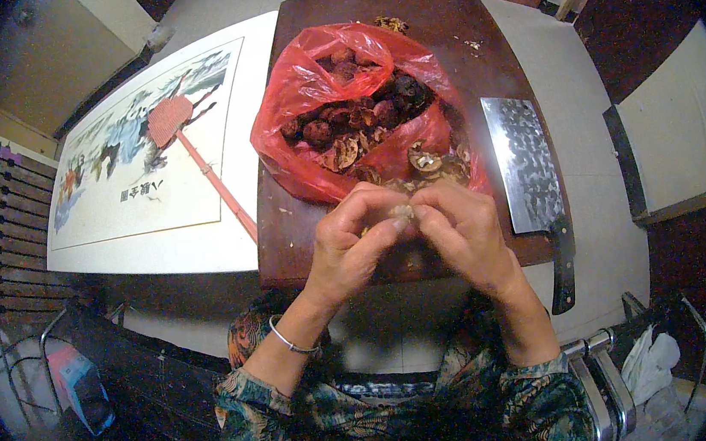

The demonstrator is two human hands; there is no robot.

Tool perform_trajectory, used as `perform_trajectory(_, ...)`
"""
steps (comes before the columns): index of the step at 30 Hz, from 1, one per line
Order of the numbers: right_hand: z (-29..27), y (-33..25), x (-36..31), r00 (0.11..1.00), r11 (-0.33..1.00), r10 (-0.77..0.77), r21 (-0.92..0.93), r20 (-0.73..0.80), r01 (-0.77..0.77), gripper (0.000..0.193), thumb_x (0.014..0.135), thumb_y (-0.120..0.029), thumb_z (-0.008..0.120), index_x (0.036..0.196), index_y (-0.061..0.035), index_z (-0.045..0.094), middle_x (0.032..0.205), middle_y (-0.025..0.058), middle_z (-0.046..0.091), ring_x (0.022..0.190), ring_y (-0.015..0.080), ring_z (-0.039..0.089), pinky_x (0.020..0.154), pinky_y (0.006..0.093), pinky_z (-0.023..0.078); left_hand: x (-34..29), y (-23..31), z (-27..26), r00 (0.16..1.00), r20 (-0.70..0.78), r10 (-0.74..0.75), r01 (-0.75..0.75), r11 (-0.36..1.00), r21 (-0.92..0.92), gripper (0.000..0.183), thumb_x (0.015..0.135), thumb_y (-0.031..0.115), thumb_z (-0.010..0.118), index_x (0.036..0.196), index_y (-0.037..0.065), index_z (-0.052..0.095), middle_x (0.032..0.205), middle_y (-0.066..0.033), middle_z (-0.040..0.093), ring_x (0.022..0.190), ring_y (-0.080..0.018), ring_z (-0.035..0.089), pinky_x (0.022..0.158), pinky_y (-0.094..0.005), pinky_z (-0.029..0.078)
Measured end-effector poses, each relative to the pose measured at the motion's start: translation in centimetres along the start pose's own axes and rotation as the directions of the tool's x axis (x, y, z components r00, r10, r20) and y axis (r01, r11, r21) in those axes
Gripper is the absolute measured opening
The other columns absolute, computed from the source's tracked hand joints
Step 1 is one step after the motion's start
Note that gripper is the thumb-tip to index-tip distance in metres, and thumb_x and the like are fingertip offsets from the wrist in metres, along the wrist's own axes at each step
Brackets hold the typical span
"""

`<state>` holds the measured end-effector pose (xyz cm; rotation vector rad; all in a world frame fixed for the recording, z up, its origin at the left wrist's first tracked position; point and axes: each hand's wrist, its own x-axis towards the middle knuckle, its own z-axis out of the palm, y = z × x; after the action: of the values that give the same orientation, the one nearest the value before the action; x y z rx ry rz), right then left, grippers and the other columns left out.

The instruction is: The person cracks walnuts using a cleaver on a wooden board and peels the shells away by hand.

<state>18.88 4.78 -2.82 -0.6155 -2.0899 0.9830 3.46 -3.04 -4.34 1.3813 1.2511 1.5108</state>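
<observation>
My left hand (349,236) and my right hand (462,223) meet over the near edge of the brown board. Pinched between their fingertips is a small pale lump (402,212), perhaps a nut kernel; its exact kind is hard to make out. Just beyond my fingers lies an open red plastic bag (282,163). Dark brown, round, nut-like pieces (319,131) fill its middle. Broken brown shells (346,151) with paler insides lie at its near side, and one opened shell half (425,159) rests close above my right hand.
A cleaver (525,168) lies right of the bag, its black handle overhanging the near edge. Left of the brown board (469,10), a pink fly swatter (191,151) rests on a white panel (258,50) with a painted picture. Metal-framed chairs (596,367) stand beside me.
</observation>
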Motion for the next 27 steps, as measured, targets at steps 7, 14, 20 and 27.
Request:
perform_trajectory(7,0.2,0.0,0.1,1.0,1.0,-0.022,0.013,0.008,0.022,0.009,0.08,-0.007,0.06,0.085,0.0009,0.06,0.077,0.0143,0.06,0.067,0.0302,0.061,0.058,0.0369,0.048,0.1,0.2,-0.2,0.999,-0.028,0.029,-0.027,0.998,0.057,0.018,0.08,0.004,0.061,0.096,-0.003,0.06,0.092,-0.0081,0.059,0.087,-0.0158,0.055,0.081,-0.027,0.043)
perform_trajectory(14,0.8,-0.4,-0.2,0.976,0.912,-0.212,-0.37,-0.053,0.178,0.006,0.078,-0.007,0.06,0.081,-0.0025,0.058,0.071,0.0118,0.055,0.059,0.0289,0.058,0.05,0.0376,0.047,0.1,0.0,0.0,0.99,-0.022,0.14,-0.132,0.966,0.224,0.017,0.078,0.002,0.06,0.094,-0.003,0.06,0.092,-0.0104,0.059,0.087,-0.019,0.056,0.08,-0.0283,0.044)
perform_trajectory(20,0.5,-0.3,-0.2,0.98,0.912,-0.189,-0.382,-0.063,0.152,0.006,0.077,-0.006,0.06,0.08,-0.0029,0.056,0.072,0.0116,0.055,0.059,0.0288,0.058,0.051,0.0381,0.048,0.2,-0.5,0.0,0.988,-0.015,0.154,-0.149,0.971,0.185,0.017,0.078,0.002,0.06,0.095,-0.003,0.059,0.092,-0.0103,0.058,0.088,-0.019,0.055,0.081,-0.0287,0.044)
perform_trajectory(27,0.4,0.3,0.0,0.972,0.933,-0.208,-0.319,-0.111,0.163,0.008,0.078,-0.005,0.058,0.085,-0.0016,0.057,0.077,0.0125,0.057,0.063,0.0299,0.059,0.054,0.0383,0.049,0.0,0.7,-0.2,0.995,-0.048,-0.083,0.082,0.996,-0.033,0.02,0.082,0.004,0.058,0.101,-0.001,0.058,0.095,-0.0058,0.06,0.089,-0.0134,0.056,0.08,-0.0263,0.045)
